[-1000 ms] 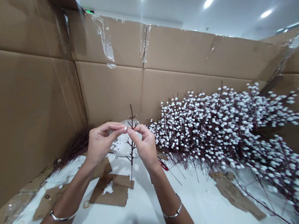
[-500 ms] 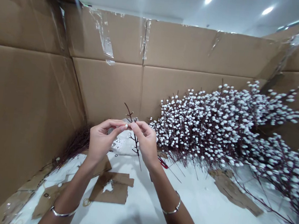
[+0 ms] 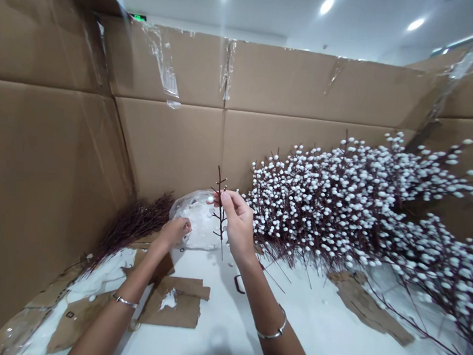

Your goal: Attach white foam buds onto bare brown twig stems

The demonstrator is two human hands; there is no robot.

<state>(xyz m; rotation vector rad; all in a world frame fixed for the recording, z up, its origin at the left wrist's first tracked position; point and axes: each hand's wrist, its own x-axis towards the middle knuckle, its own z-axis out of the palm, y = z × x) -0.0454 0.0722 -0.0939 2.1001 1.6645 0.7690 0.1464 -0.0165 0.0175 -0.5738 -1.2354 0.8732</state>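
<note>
The dark brown twig (image 3: 221, 220) is held up above the desk (image 3: 330, 337), a little left of its middle and toward its far edge. Its long axis is nearly upright: the forked tip points up and leans slightly left, while the thin bare wire end points down and slightly right. Short side shoots stand out from both sides of the stem. One white bud (image 3: 210, 199) shows just left of the stem, beside the fingertips.

The right hand (image 3: 238, 222) pinches the twig's upper half between thumb and fingers. The left hand (image 3: 174, 232) is at the clear plastic bag (image 3: 201, 243) near the desk's far edge, its fingers curled in close; whether they hold anything cannot be told.

Toward the far left corner lies a bundle of bare twigs (image 3: 135, 223); a large pile of white-budded branches (image 3: 330, 203) covers the far right. A torn cardboard piece (image 3: 183, 315) lies nearer the front.

A cardboard scrap (image 3: 80, 319) by the left edge bears a small dark printed mark, and the green lit sign (image 3: 138, 17) above the cardboard wall (image 3: 295, 88) is too small to read.
</note>
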